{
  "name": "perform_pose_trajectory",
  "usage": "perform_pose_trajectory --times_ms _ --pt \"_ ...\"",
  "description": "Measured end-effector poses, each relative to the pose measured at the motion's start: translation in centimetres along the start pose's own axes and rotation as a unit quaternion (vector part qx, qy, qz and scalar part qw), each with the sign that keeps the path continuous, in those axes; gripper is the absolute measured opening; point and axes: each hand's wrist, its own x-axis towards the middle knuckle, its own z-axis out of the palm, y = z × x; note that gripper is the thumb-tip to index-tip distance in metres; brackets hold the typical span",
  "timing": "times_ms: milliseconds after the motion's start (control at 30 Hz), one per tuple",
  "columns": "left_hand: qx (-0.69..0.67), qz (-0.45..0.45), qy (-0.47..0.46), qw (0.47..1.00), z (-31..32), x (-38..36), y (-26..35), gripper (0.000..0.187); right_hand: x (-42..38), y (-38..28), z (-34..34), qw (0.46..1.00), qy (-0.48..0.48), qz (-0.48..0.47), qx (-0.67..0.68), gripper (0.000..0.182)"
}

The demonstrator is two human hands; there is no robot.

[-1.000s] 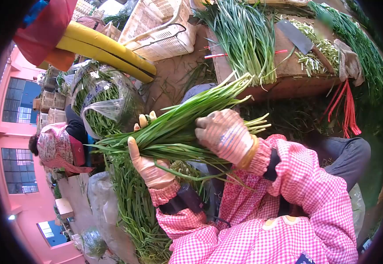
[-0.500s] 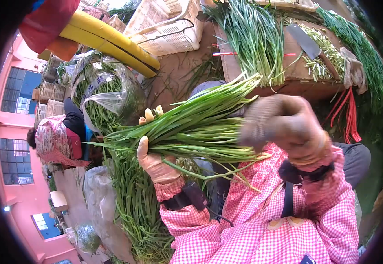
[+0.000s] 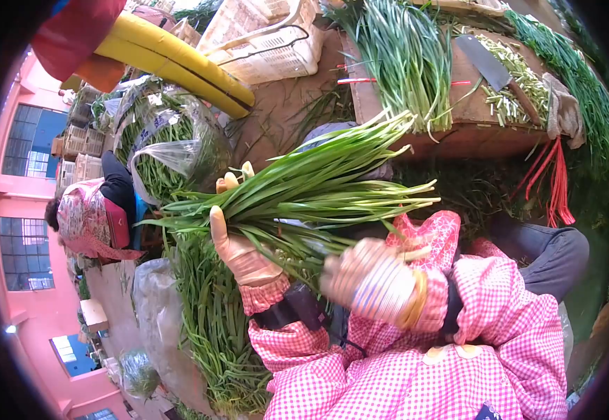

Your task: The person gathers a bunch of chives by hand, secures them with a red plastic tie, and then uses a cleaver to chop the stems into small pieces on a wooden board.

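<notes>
My left hand [image 3: 238, 252], in a pale glove, is closed around the leafy end of a bunch of garlic chives [image 3: 318, 185]. Their pale stem ends fan out to the right over my lap. Close to the lowest stalks of that bunch, my right hand [image 3: 371, 276] is smeared by motion, so I cannot make out its fingers or whether it grips any stalks. A large heap of loose chives [image 3: 224, 336] lies below and beside my left arm.
Ahead, a board [image 3: 476, 112] carries a pile of chives [image 3: 413, 70] across a red tie, a cleaver [image 3: 485, 63] and cut stem ends [image 3: 511, 66]. Red ties [image 3: 560, 185] hang from its edge. Beyond are a plastic crate [image 3: 262, 42], a bagged bundle [image 3: 171, 140] and another person [image 3: 94, 217].
My right hand has swept down and left, from the bunch's stem ends to beside its lower stalks. The stem ends have spread apart; my left hand has barely shifted.
</notes>
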Motion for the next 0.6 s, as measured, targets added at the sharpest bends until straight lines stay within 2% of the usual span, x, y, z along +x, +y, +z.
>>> perform_pose_trajectory --times_ms 33,100,167,200,233,300,400,500,600 --pt "-0.007 -0.002 0.024 1.0 -0.2 -0.1 0.2 0.043 0.0 -0.8 0.2 0.997 0.016 -0.069 0.018 0.01" --pt "0.004 -0.003 0.037 0.999 -0.3 -0.2 0.4 0.04 0.0 0.9 -0.9 0.995 -0.065 -0.024 0.066 0.011" --pt "0.007 0.012 0.065 0.998 0.1 -0.4 0.4 0.038 -0.9 3.9 -0.3 0.967 0.128 -0.013 0.22 0.015" --pt "-0.005 0.008 0.071 0.997 0.3 -0.5 0.3 0.037 -0.5 4.2 0.1 0.936 0.183 0.013 0.3 0.019" --pt "-0.005 0.004 0.066 0.998 0.6 -0.5 0.2 0.037 -0.2 4.4 0.0 0.914 0.18 0.046 0.36 0.019" --pt "-0.002 -0.002 0.057 0.998 1.0 -0.7 0.1 0.037 1.0 4.3 0.2 0.93 0.21 0.046 0.299 0.018" --pt "-0.009 -0.003 0.028 1.0 1.3 -0.8 0.3 0.036 2.6 4.1 -0.9 0.949 0.186 0.038 0.252 0.021" --pt "0.015 0.022 0.012 1.0 2.2 -1.1 0.0 0.033 4.3 3.4 -2.2 0.959 0.138 0.059 0.24 0.035" --pt "0.027 0.038 -0.007 0.999 3.6 -1.4 -0.4 0.034 5.1 2.3 -2.3 0.953 0.157 0.091 0.242 0.029"
